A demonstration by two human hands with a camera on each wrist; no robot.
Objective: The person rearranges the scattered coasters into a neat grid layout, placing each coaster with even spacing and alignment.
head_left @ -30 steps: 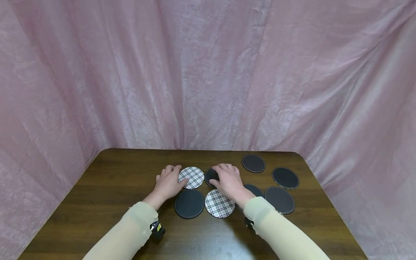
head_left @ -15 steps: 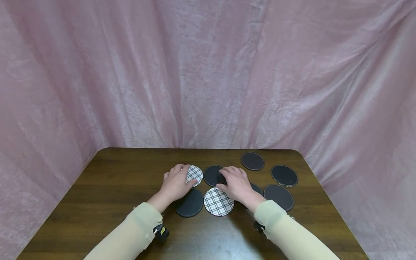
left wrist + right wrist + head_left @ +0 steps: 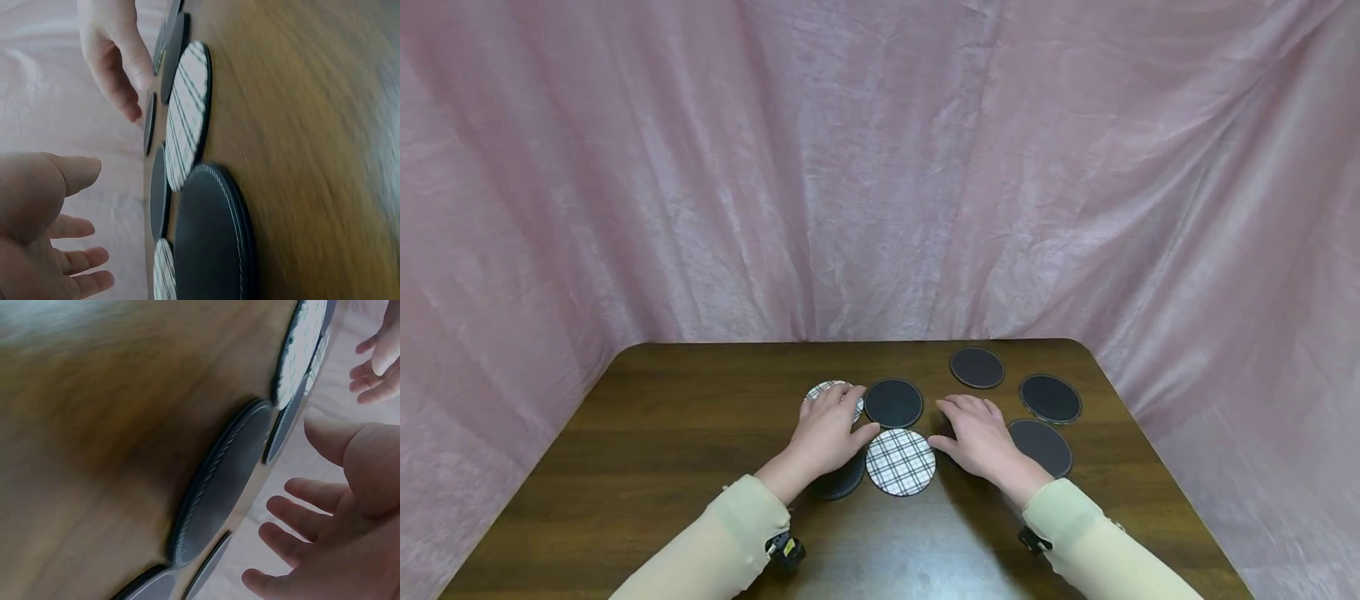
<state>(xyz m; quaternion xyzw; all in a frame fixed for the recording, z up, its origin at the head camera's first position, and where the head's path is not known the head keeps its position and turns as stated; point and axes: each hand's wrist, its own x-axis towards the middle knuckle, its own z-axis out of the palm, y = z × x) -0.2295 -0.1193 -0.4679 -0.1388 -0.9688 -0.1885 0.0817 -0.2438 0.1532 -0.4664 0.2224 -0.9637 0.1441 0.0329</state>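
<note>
My left hand point(image 3: 826, 432) hovers over the left pair of round coasters, its fingers relaxed and holding nothing. Under it, a plaid coaster point(image 3: 823, 390) and a black coaster point(image 3: 838, 479) are partly covered. To its right lie another black coaster point(image 3: 893, 403) and a plaid coaster point(image 3: 901, 462). My right hand point(image 3: 981, 442) is held above a black stitched coaster point(image 3: 225, 481), which the head view hides beneath it. In the right wrist view its fingers are spread, apart from the coaster.
Farther right on the wooden table point(image 3: 700, 417) lie more dark coasters: one at the back point(image 3: 977, 367), one near the right edge point(image 3: 1050, 398) and one beside my right hand point(image 3: 1041, 448). A pink curtain point(image 3: 880, 167) hangs behind the table.
Both hands have moved to the right. My right hand has left the back black coaster, now fully seen, and my left hand has come over the left pair. The coasters lie in the same arrangement.
</note>
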